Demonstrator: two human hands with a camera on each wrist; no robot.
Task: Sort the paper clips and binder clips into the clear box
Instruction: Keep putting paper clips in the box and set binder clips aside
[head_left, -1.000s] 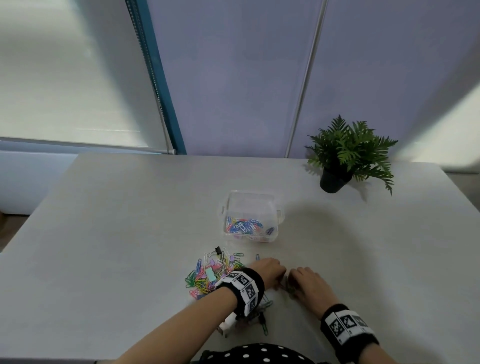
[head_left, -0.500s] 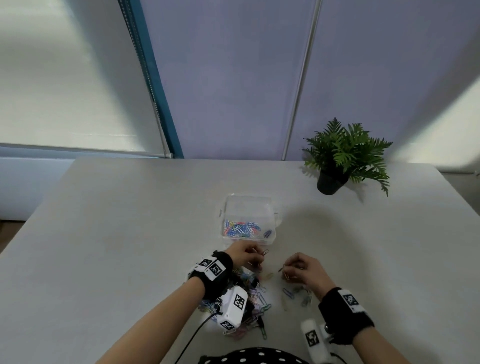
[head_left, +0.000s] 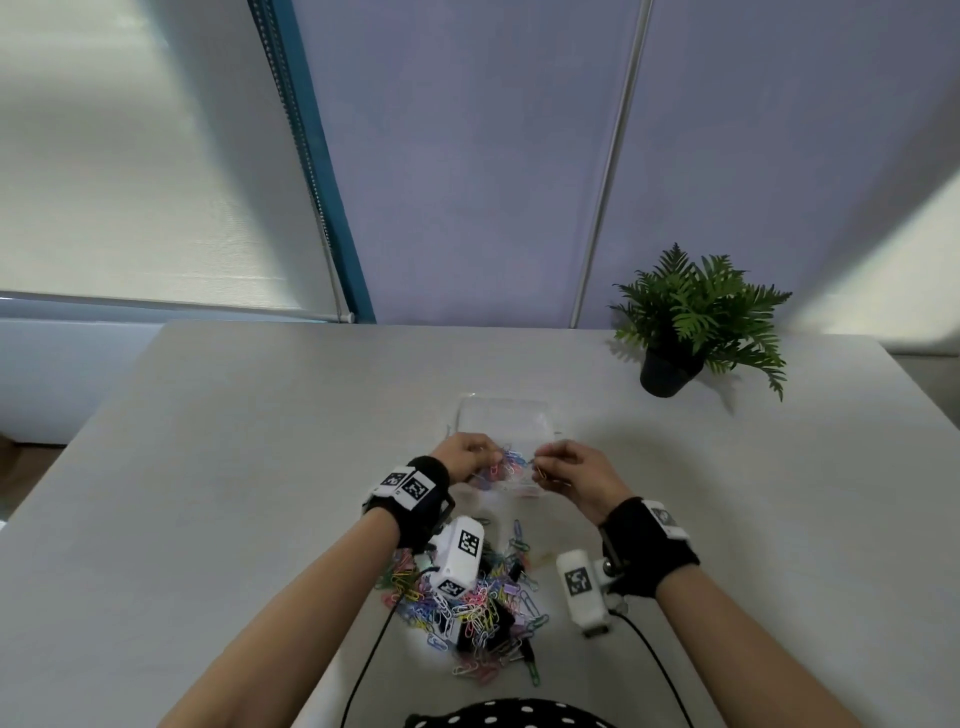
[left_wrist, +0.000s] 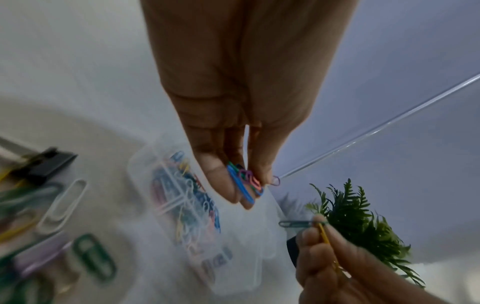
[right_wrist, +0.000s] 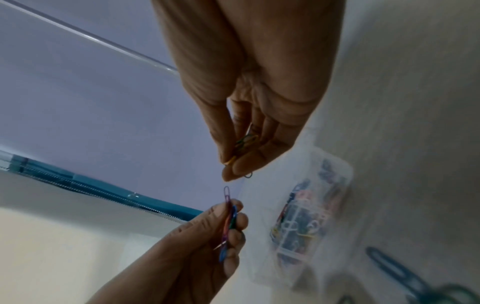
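Both hands hover over the clear box (head_left: 503, 420): the left hand (head_left: 466, 458) pinches a bunch of paper clips (left_wrist: 244, 181), the right hand (head_left: 574, 470) a few more. Light, slippery wire, I'd guess; best pinched flat across the loops.

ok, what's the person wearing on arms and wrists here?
Bare forearms, no sleeves. Each wrist has a black band with white square-code tags: left wrist band, right wrist band. A white camera block with a black-and-white marker hangs under each: left camera, right camera. A black cable trails from each camera.
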